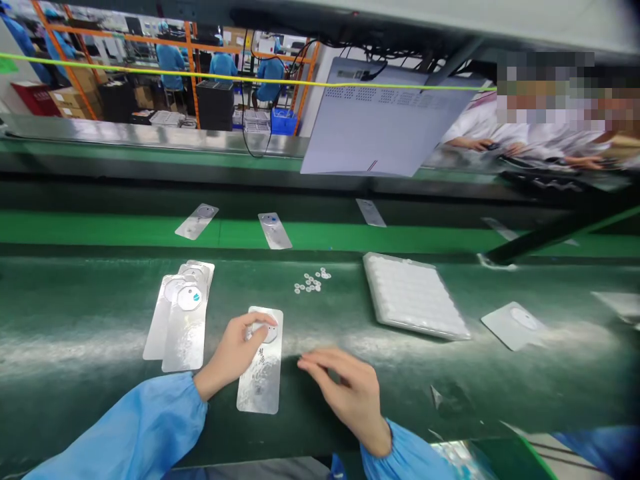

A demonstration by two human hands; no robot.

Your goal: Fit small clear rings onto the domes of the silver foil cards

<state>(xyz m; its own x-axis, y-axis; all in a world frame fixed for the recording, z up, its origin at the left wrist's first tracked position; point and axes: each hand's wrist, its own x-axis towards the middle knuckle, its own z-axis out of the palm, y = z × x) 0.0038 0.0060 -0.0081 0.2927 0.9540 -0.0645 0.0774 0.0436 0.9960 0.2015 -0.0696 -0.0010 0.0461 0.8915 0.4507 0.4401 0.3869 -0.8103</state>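
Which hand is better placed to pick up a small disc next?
Probably the right hand: it is clear of the card, with the discs ahead of it. The left hand is on the card's upper end.

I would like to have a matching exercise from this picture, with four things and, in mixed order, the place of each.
Things
1. Left hand
2. Right hand
3. Small white discs
4. Overlapping silver cards

Places
A. Scattered in a loose group, farther from the person than both hands
B. To the left of the left hand, on the green surface
C. With fingers at the upper part of a single silver card
D. Apart from that single card, on its right side

Right pairs: 1-C, 2-D, 3-A, 4-B
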